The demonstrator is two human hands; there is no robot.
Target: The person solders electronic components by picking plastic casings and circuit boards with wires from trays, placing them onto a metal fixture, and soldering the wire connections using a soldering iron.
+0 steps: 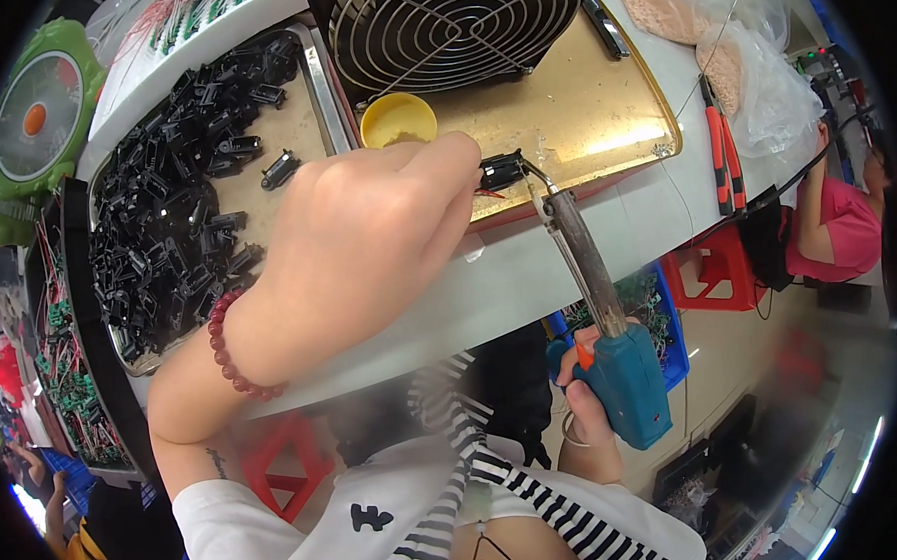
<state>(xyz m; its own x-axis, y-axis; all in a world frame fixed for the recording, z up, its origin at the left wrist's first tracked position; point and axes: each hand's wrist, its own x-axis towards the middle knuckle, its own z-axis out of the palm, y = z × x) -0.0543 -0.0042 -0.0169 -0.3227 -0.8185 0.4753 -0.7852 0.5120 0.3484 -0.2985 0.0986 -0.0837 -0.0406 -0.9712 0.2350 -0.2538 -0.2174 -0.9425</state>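
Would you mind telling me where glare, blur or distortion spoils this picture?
Head view: glare streaks the brass-coloured plate; fisheye bends the bench edge; the lower right floor is hazy; the left hand and soldering gun look sharp.

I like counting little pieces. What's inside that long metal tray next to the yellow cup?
The metal tray holds a heap of small black plastic parts, piled mostly toward its left side, with bare tray bottom on the right. The left hand covers its near corner, so that part is hidden.
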